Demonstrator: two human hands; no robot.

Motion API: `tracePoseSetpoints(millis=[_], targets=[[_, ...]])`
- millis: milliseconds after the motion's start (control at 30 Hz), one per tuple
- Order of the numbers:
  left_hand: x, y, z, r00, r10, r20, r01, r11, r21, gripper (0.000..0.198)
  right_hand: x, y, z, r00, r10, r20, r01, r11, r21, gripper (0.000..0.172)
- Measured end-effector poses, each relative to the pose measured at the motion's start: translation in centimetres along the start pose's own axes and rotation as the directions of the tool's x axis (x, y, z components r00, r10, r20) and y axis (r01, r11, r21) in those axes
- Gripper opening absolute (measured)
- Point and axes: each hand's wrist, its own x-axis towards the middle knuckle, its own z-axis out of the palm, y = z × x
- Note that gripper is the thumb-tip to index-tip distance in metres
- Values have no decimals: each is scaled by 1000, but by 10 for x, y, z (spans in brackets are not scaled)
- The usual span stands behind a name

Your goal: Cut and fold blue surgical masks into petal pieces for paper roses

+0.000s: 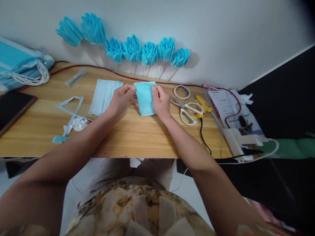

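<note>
A light blue piece of mask fabric (145, 100) hangs upright above the wooden table, held at both side edges near its top. My left hand (122, 101) pinches its left edge between thumb and fingers. On the opposite edge, my right hand (161, 101) has its thumb pressed on the front, with the other fingers curled behind. Left of my left hand lie pale blue pleated mask pieces (102, 96). To the right of my right hand are white-handled scissors (188, 108) and a roll of tape (182, 92).
Blue fabric roses (132, 49) on sticks lean along the wall. Stacked masks (22, 62), a phone (14, 108) and trimmed scraps (77, 124) occupy the left. A yellow glue gun (203, 105), its black cord and a power strip (237, 144) are at the right.
</note>
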Motion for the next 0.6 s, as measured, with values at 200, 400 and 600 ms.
tracePoseSetpoints(millis=[200,400,600], targets=[[-1,0,0,999,40,21,-40,999,5,30,0,0,1,1000,-5,-12,6,1000,17,57],[-5,-2,4,990,-60,128,60,998,4,33,1,-1,-2,1000,4,-11,-4,1000,15,57],[-7,-3,3,988,-94,125,88,995,56,29,3,1,-2,999,9,-31,-8,1000,28,58]])
